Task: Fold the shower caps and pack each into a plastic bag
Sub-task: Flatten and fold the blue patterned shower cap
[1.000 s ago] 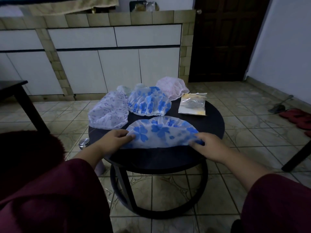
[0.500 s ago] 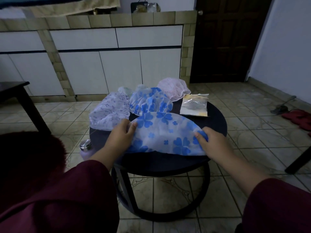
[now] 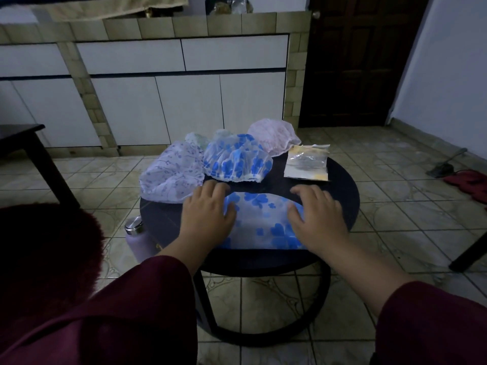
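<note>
At the near edge of the round tabletop, the blue-flowered shower cap now lies folded into a flat half-round; half a second ago its edge was still being carried over. Left hand and right hand press on it with fingers extended, gripping nothing. Toward the far edge sit another blue cap, a purple-patterned cap, a pink cap and the plastic bags.

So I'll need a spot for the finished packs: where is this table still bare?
Bare table lies right of the right hand, below the plastic bags, and at the left rim beside the left hand. The back is crowded with shower caps.
</note>
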